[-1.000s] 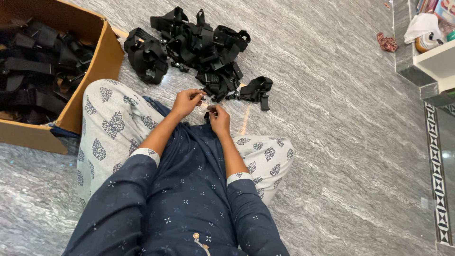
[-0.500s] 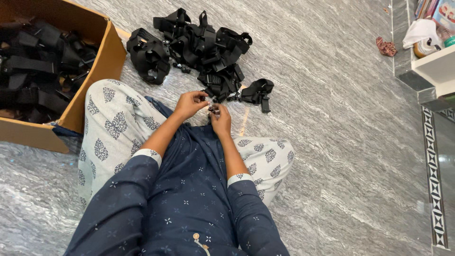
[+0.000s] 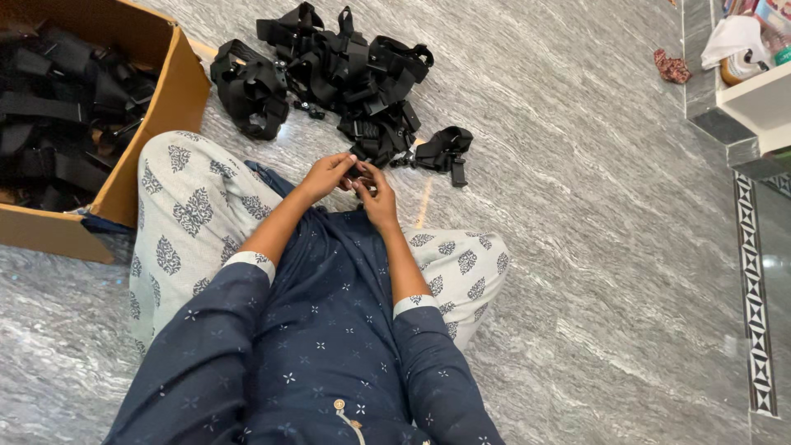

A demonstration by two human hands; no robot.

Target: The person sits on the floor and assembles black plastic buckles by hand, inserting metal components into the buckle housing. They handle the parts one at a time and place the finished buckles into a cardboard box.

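Change: hands drawn closer together than a moment back, fingertips now meeting over one spot; head view shifted slightly.
Small part (image 3: 357,175): dark, tiny, pinched between both hands above the lap, near the strap pile; kind too small to tell.
Handling: likely light, hard and easy to drop; best held by its edges with fingertips.
Left hand (image 3: 327,173): curled, fingertips closed on the small part.
Right hand (image 3: 377,196): curled, fingertips pinching the same part.
Strap pile (image 3: 346,78): black, soft, tangled, on the far floor.
Box (image 3: 161,124): cardboard, far left, holding more black straps.
Floor (image 3: 593,247): grey, streaked, glossy.
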